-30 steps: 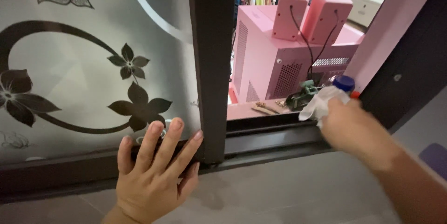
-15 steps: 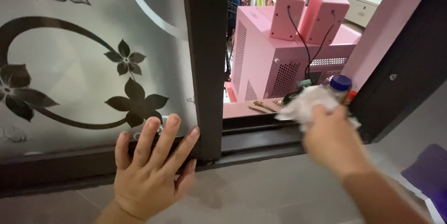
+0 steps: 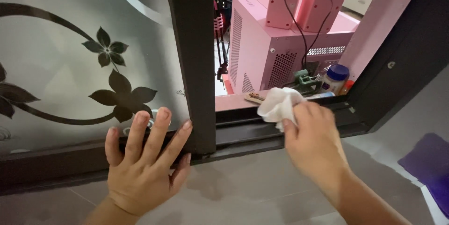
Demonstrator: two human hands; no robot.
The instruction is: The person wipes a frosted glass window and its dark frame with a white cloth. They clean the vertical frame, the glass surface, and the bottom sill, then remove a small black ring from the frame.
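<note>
My right hand (image 3: 314, 143) grips a crumpled white cloth (image 3: 278, 105) and presses it on the dark bottom track (image 3: 248, 129) of a sliding window. My left hand (image 3: 142, 164) lies flat, fingers spread, against the lower dark frame (image 3: 56, 157) of the frosted glass pane (image 3: 70, 66), which bears black flower and vine patterns. The pane's upright dark frame post (image 3: 194, 57) stands between the two hands.
Through the opening stand a pink perforated box (image 3: 266, 47) with two pink speakers (image 3: 306, 0) on top, a small jar with a blue lid (image 3: 335, 78), and a pink ledge. A dark frame post rises at right (image 3: 402, 61). Grey tiles lie below, a purple mat (image 3: 428, 164) at far right.
My right hand has slid the cloth leftward along the track, from near the blue-lidded jar toward the middle post. My left hand has stayed on the frame.
</note>
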